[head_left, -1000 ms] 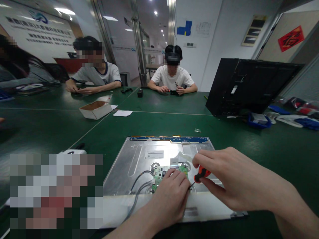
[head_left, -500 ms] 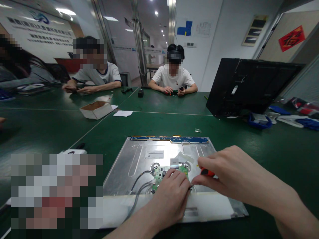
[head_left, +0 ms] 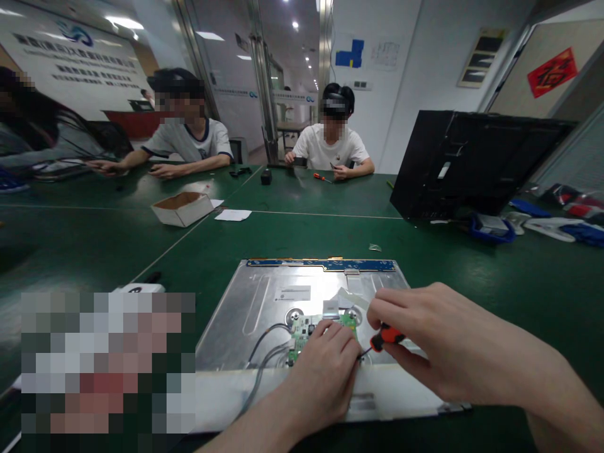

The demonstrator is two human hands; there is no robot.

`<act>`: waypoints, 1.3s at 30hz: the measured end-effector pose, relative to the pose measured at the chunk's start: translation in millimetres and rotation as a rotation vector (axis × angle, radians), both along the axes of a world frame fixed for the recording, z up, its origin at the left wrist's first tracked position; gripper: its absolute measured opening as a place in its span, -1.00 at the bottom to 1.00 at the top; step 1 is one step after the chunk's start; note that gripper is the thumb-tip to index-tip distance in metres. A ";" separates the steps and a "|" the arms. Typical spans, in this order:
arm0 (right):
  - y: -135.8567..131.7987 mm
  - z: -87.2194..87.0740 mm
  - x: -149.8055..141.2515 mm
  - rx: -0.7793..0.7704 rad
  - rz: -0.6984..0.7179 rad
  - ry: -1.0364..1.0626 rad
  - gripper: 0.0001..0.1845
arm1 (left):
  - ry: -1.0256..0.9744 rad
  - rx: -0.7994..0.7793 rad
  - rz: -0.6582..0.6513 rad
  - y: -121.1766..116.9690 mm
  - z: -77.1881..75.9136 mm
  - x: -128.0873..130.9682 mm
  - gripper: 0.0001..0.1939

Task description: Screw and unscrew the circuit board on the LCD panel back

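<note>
My right hand [head_left: 419, 333] grips a small screwdriver [head_left: 387, 336] by its red and black handle. Its thin shaft slants down left to the right edge of a green circuit board [head_left: 302, 324]; the tip is hidden by my left hand [head_left: 330, 362]. That hand lies over the board, fingers close together and curled onto it, thumb out of sight. Beneath is a flat metal display panel [head_left: 264, 283], lying back side up, with a blue circuit strip [head_left: 321, 265] along its far edge. Dark cables [head_left: 264, 355] run from the board's left side.
A black monitor housing [head_left: 472, 163] stands at the right, with a blue tray [head_left: 491, 228] by its base. Further back are an open white box [head_left: 182, 209] and paper [head_left: 233, 214]. Co-workers [head_left: 330, 145] sit across the green table [head_left: 292, 236]. A blurred patch covers the lower left.
My right hand has turned and its fingers have shifted on the screwdriver, showing more of the handle. My left hand has stayed put. Across the table, a co-worker's hands have moved apart.
</note>
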State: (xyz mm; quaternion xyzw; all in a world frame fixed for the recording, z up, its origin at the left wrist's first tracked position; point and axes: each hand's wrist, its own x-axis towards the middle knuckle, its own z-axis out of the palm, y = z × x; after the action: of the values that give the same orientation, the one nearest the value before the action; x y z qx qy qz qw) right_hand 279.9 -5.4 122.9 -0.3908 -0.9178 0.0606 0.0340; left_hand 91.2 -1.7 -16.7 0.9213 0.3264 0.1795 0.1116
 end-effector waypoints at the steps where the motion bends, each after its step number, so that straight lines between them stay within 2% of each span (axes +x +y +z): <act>1: -0.2 0.5 0.5 -0.002 -0.004 -0.007 -0.90 | 0.000 0.004 -0.002 0.1 0.1 0.0 -0.85; 4: 1.2 0.7 -0.6 0.027 -0.042 -0.045 -0.95 | -0.018 0.017 -0.007 0.1 0.0 0.0 -0.83; 8: 4.7 -0.3 -3.5 0.043 -0.077 -0.110 -0.70 | -0.028 0.017 -0.009 0.1 0.0 -0.4 -0.84; 10: 4.9 -0.5 -3.4 0.050 -0.062 -0.092 -0.74 | -0.012 0.010 -0.012 0.3 0.4 -0.5 -0.84; 13: 2.5 0.6 -1.8 0.036 -0.025 -0.028 -0.98 | 0.005 0.009 -0.015 0.7 1.2 -0.5 -0.84; 16: -0.8 3.3 -0.5 -0.022 -0.002 0.004 -0.87 | 0.009 0.008 -0.013 0.7 1.3 -0.3 -0.84; 26: 4.4 -1.7 -0.5 0.049 -0.085 -0.091 -0.87 | -0.010 0.001 -0.011 0.2 -0.4 -0.4 -0.82; 29: 1.7 -1.0 -0.2 0.025 -0.058 -0.045 -0.96 | -0.013 0.008 -0.011 0.3 -0.4 -0.3 -0.82; 35: -3.9 4.5 -0.9 -0.053 0.000 0.028 -0.86 | -0.001 0.022 -0.010 0.6 -1.1 -0.7 -0.86; 39: -0.4 3.5 -3.4 -0.036 -0.041 -0.003 -0.86 | -0.001 0.020 -0.008 0.7 -1.7 -0.8 -0.85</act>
State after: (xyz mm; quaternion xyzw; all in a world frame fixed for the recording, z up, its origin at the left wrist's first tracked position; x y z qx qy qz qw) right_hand 276.5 -5.8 126.4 -0.4102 -0.9085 0.0758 0.0268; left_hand 90.4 -1.1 -18.3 0.9236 0.3207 0.1828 0.1031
